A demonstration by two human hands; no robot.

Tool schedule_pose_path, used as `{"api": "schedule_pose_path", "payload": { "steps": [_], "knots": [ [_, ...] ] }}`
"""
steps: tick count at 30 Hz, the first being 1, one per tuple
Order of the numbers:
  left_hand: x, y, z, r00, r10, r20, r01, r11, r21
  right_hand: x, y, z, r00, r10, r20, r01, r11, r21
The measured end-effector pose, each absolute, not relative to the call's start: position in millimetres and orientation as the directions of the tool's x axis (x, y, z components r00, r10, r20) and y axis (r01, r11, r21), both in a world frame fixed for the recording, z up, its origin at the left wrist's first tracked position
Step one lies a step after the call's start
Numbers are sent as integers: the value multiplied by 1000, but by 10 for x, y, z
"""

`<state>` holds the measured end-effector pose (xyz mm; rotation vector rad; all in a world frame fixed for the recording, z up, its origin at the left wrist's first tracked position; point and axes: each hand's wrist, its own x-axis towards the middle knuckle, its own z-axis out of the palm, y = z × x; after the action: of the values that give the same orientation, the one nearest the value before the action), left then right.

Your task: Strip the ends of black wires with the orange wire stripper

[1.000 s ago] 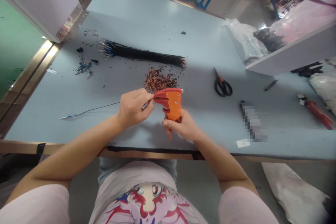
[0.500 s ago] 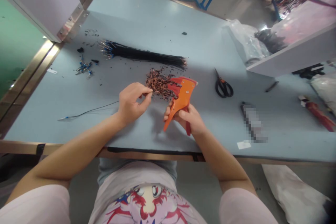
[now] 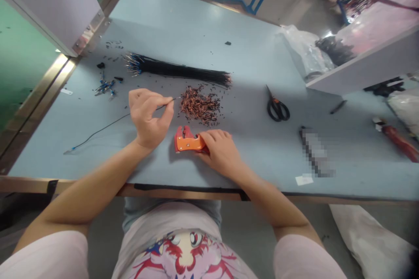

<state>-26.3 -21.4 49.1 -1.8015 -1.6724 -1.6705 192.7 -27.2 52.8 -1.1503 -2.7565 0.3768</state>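
Between the thumb and fingers of my left hand [image 3: 149, 115] is one black wire [image 3: 104, 130]. Its bare tip points right, and its blue-collared terminal end trails on the table at left. My right hand [image 3: 220, 150] is wrapped round the handles of an orange and red wire stripper [image 3: 188, 143], whose jaws face up and left, apart from the wire. Beyond the tool lies a pile of copper and black offcuts [image 3: 199, 105]. Farther back, a bundle of black wires [image 3: 183, 69] lies across the table, blue terminals at its left end and stripped copper at its right.
Several loose blue terminals [image 3: 105, 87] lie at the left. Black-handled scissors [image 3: 277, 107], a blurred-out object [image 3: 314, 150], a white paper piece [image 3: 304, 180] and a red-handled tool [image 3: 396, 139] lie to the right. A grey panel [image 3: 363, 63] stands at the right rear.
My right hand has turned the wire stripper, swinging its head from beside the pile to the left and nearer me. My left hand has moved up and left with the wire.
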Motion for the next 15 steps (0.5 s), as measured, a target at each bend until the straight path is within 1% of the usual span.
{"api": "schedule_pose_path", "payload": {
  "steps": [2,4,6,8,10,11,15],
  "knots": [
    [-226,-230,465,-190,614,766,787,-371,493,1891,-289,497,-738,675,-2,653,713,-253],
    [-173,-252,432,-97,640,762,805,-399,438,1899,-288,484,-765,644,31,609,737,-294],
    [-116,-281,400,2,650,760,823,-433,369,1939,-273,476,-743,651,159,572,740,-355],
    [-65,-315,378,99,650,753,829,-473,299,1986,-250,463,-643,682,350,565,730,-385],
    [-23,-352,371,190,634,749,818,-524,236,2017,-225,450,-535,688,491,580,721,-379],
    [-4,-371,372,227,624,748,811,-547,210,2023,-214,446,-515,678,525,585,725,-363],
    [67,-430,384,303,594,746,788,-595,154,1997,-203,446,-578,624,526,566,771,-293]
  ]
}}
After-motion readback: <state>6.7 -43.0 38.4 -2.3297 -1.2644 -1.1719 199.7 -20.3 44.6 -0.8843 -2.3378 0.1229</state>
